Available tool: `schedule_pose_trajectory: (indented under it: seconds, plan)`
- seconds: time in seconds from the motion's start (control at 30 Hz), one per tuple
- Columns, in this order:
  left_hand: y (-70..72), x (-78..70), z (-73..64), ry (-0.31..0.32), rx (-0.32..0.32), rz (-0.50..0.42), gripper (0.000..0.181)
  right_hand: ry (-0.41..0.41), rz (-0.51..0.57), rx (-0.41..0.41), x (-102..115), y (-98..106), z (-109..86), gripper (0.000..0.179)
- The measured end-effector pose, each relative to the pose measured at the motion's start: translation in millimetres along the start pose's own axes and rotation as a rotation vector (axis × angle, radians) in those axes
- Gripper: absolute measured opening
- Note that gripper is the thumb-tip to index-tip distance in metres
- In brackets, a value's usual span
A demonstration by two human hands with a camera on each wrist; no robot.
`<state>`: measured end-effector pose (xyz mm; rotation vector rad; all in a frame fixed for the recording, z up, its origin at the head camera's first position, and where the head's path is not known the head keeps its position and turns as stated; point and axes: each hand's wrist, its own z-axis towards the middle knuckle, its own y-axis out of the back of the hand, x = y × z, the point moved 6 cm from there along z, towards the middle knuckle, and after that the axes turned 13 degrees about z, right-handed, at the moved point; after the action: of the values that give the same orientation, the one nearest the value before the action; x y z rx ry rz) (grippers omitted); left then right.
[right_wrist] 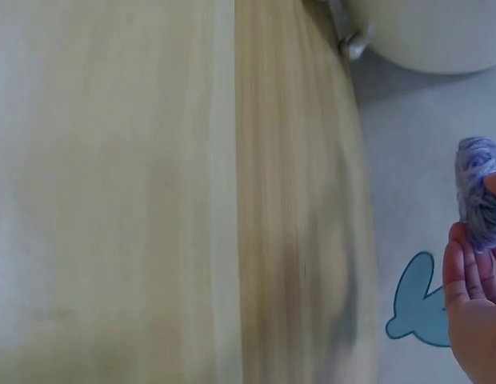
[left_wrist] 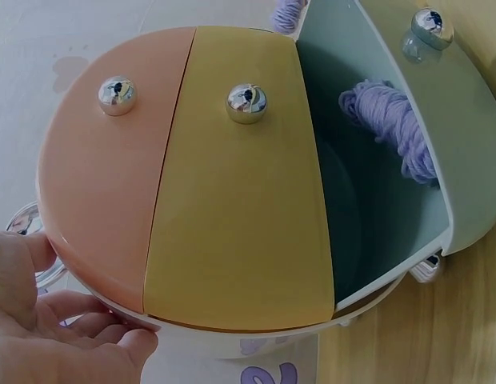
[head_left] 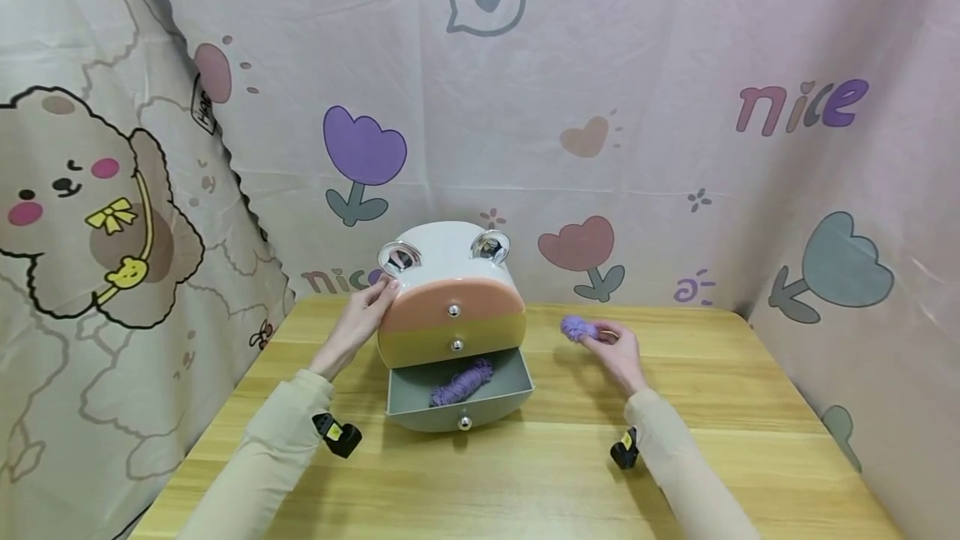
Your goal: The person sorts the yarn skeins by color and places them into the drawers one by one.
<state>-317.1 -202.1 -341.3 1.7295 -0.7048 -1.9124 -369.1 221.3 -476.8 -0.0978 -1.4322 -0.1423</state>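
A small drawer cabinet (head_left: 420, 307) with two silver-rimmed eyes on top stands on the table, its orange and yellow drawers closed. The bottom grey-green drawer (head_left: 408, 394) is pulled out, and a purple yarn bundle (head_left: 462, 382) lies inside it. My left hand (left_wrist: 64, 332) holds the cabinet's left side near the orange drawer (left_wrist: 112, 184), thumb at the front edge. To the right of the cabinet, my right hand (head_left: 617, 350) pinches a second purple yarn bundle (head_left: 577, 327) between thumb and fingers, above the table.
The wooden table (head_left: 570, 473) reaches back to a printed curtain (head_left: 465, 107) behind the cabinet. More curtain hangs at the left and right. Each forearm wears a black wrist camera (head_left: 341, 436).
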Motion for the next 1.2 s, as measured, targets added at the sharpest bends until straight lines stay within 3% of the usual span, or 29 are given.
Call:
schedule_pose_trajectory:
  seconds: [0.3,0.63,0.9,1.2]
  plan:
    - [-0.3,2.1,-0.9,0.021,-0.002,0.021,0.068,0.055,0.111,0.083,16,-15,-20.2,0.041]
    - [0.5,3.7,0.2,0.020,-0.005,0.021,0.069,0.036,0.107,0.230,31,-43,-41.3,0.042]
    - [0.9,4.5,0.6,0.017,-0.010,0.023,0.068,0.084,0.144,0.366,45,-68,-56.8,0.041]
    - [0.3,2.1,0.8,0.016,-0.013,0.021,0.068,0.105,0.162,0.447,53,-90,-65.6,0.040]
